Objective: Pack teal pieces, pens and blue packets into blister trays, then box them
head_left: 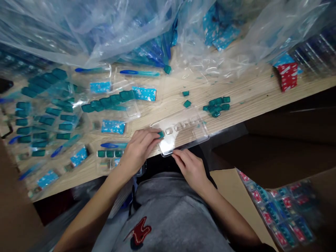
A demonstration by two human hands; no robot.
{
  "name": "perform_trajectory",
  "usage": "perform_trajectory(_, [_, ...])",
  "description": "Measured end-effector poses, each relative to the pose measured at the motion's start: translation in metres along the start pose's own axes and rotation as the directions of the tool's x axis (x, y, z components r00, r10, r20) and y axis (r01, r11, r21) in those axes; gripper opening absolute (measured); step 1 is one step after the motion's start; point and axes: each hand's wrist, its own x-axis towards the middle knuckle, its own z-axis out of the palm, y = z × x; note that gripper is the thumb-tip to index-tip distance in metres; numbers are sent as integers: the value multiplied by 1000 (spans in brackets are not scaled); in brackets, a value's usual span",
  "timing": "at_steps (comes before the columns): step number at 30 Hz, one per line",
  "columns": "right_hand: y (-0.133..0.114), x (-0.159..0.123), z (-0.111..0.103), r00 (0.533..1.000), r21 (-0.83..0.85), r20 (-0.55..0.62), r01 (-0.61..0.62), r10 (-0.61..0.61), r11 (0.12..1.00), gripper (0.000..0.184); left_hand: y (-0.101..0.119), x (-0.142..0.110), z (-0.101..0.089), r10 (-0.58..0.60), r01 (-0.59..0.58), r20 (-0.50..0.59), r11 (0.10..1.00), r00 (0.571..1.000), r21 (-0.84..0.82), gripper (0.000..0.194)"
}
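A clear plastic blister tray point(183, 129) with a row of small square wells lies at the table's front edge, its near rim reaching past the edge. My left hand point(141, 145) is closed at the tray's left end, pinching a small teal cube point(161, 134) between thumb and fingers. At the near rim, my right hand point(189, 164) grips the tray with thumb and fingertips. Just behind the tray lie two loose teal pieces, one of them a small block point(187, 103). A cluster of teal cubes point(216, 106) sits to the right.
Filled trays with teal cubes, blue toothbrushes point(139, 73) and blue patterned packets point(113, 126) cover the left side. Large clear plastic bags point(86, 31) bulge along the back. A red packet point(288, 76) lies far right. Below right, a cardboard box point(231, 189) stands near finished packs point(283, 210).
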Motion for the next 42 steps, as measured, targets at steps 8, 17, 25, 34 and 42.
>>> perform_trajectory(8, [-18, 13, -13, 822, 753, 256, -500, 510, 428, 14, 1, 2, -3, -25, 26, -12, 993, 1000, 112, 5])
perform_trajectory(17, [-39, 50, -28, 634, 775, 624, -426, 457, -467, 34, 59, 8, -28, 19, -19, 1, 993, 1000, -116, 24])
perform_trajectory(25, [-41, 48, -21, 741, 881, 473, -406, 476, -243, 32, 65, 0, -26, 7, -9, -23, 994, 1000, -111, 25])
perform_trajectory(34, [-50, 52, -23, 786, 920, 391, -316, 479, -231, 20, 66, 4, -18, -279, 207, -1, 716, 960, -666, 17])
perform_trajectory(42, [-52, 46, -18, 813, 912, 337, -407, 475, 50, 36, 55, 6, -24, -196, 126, -94, 861, 976, -493, 24])
